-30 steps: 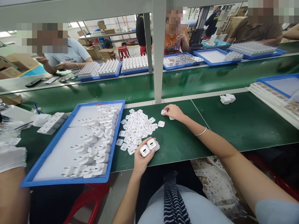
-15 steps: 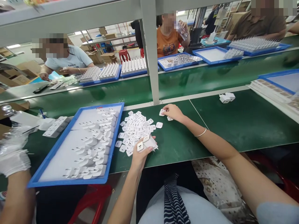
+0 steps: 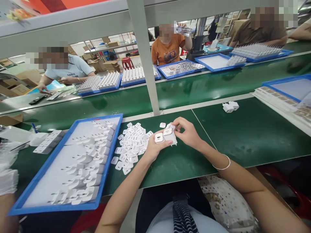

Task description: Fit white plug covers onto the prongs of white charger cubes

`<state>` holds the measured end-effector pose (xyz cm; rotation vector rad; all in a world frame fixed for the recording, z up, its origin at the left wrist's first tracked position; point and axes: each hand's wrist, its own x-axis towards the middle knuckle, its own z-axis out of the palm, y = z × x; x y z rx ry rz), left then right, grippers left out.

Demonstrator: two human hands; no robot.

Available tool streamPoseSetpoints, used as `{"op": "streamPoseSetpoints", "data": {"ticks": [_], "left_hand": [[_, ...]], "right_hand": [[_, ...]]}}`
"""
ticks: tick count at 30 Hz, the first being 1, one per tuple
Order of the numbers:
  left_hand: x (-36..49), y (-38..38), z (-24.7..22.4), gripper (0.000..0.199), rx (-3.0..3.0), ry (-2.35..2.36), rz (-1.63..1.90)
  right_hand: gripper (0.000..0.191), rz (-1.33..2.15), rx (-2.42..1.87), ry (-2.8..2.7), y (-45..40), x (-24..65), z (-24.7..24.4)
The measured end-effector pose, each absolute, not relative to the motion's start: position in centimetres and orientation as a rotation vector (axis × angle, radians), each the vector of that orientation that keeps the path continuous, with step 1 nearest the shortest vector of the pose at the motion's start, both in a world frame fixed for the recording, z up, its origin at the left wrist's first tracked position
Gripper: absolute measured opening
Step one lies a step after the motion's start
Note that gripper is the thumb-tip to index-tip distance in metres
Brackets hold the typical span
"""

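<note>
My left hand [image 3: 154, 147] is closed around white plug-in charger housings [image 3: 172, 138], two of their port faces turned up towards me and pins pointing down to the right. The fingers of my right hand [image 3: 187, 131] are pinched at the far edge of these housings, on a small white square cover plate [image 3: 170, 126], partly hidden by the fingertips. Left of my hands lies a loose heap of similar white cover plates [image 3: 133, 140] on the green bench. One single cover plate [image 3: 162, 125] lies just beyond my left hand.
A blue-rimmed tray [image 3: 103, 179] of white plug housings stands at left. Two white plugs [image 3: 230, 106] lie at the right on the green bench [image 3: 245, 136]. A grey post [image 3: 143, 58] rises ahead. Another person's gloved hand [image 3: 8, 183] is at far left; people sit opposite.
My right hand has brought a cover plate from the bench back to the housings in my left hand. My left hand has moved up and right, away from the heap. The view has shifted slightly.
</note>
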<state>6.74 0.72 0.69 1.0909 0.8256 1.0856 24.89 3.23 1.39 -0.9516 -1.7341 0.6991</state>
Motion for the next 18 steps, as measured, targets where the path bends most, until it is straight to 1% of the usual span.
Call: {"op": "streamPoseSetpoints", "data": {"ticks": [3,7,11,14,18], "left_hand": [[6.4,0.5,0.1,0.055,1.164,0.857,1.073],[5.7,-0.1,0.2,0.052,1.354,0.882,1.03],[5.4,-0.3,0.6,0.047,1.452,0.899,1.052],[5.5,-0.5,0.9,0.04,1.552,0.891,1.091],[5.8,-0.8,1.4,0.037,1.742,0.884,1.123]], "right_hand": [[0.005,0.906,-0.947,-1.696,3.1,25.2,1.3],[0.012,1.175,-0.94,-1.735,2.5,26.0,2.3],[0.013,1.305,-0.948,-1.705,2.2,26.5,3.1],[0.013,1.259,-0.983,-1.724,2.0,26.4,3.1],[0.006,1.02,-1.031,-1.771,2.0,26.5,3.0]]}}
